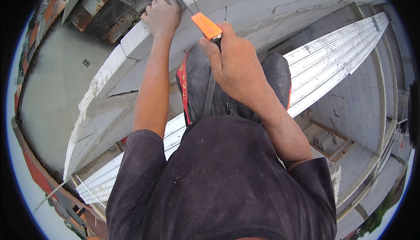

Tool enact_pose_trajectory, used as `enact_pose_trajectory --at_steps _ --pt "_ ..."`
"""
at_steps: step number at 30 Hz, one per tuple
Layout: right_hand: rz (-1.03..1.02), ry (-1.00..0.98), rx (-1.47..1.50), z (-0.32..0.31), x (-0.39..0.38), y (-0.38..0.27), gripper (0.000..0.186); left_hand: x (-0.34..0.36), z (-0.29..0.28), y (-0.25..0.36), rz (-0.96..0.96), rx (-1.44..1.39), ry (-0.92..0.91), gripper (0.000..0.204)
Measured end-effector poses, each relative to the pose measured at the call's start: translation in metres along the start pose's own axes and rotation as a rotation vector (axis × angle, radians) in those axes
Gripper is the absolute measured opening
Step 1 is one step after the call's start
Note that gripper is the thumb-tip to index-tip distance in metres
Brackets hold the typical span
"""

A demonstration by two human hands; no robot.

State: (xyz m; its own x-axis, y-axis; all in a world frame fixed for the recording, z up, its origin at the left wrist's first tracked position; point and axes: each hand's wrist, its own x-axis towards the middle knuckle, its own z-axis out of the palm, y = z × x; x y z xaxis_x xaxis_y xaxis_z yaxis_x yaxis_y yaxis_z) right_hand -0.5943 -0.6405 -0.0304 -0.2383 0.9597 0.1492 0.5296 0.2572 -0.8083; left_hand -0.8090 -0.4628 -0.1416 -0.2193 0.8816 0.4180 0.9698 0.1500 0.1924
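Observation:
My right hand (236, 63) is closed round the handle of what looks like a hand saw (205, 24). Its orange part sticks out past my thumb, and a thin metal blade runs from it to the upper left, across the wall's top. To the left, my left hand (162, 17) rests on the rim of a pale block wall (131, 43), fingers bent over the edge and their tips hidden. A dark strap (210, 95) hangs below my right fist, against my dusty trousers. Fine pale dust coats both hands.
A long ribbed white metal plank (337, 56) passes beneath me from lower left to upper right. Block walls and ledges drop away at right (350, 104). Beyond the wall at left lies a grey surface (61, 82) far below, with rusty corrugated roofing (120, 25).

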Motion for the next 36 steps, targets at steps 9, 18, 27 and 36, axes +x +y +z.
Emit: enact_pose_trajectory --at_steps 9,18,27,36 --pt "0.086 -0.055 0.026 -0.039 -0.134 0.021 0.037 -0.001 0.007 -0.006 0.008 -0.030 0.044 0.051" --pt "0.024 0.019 0.077 -0.002 -0.069 0.023 0.032 0.000 -0.008 -0.005 -0.021 -0.024 -0.032 0.050" --pt "0.032 -0.008 -0.049 0.002 0.004 0.001 0.032 0.002 0.001 0.003 -0.021 -0.013 -0.034 0.049" --pt "0.031 -0.007 0.042 -0.024 -0.148 0.041 0.037 -0.002 0.000 -0.005 -0.003 -0.021 -0.011 0.051"
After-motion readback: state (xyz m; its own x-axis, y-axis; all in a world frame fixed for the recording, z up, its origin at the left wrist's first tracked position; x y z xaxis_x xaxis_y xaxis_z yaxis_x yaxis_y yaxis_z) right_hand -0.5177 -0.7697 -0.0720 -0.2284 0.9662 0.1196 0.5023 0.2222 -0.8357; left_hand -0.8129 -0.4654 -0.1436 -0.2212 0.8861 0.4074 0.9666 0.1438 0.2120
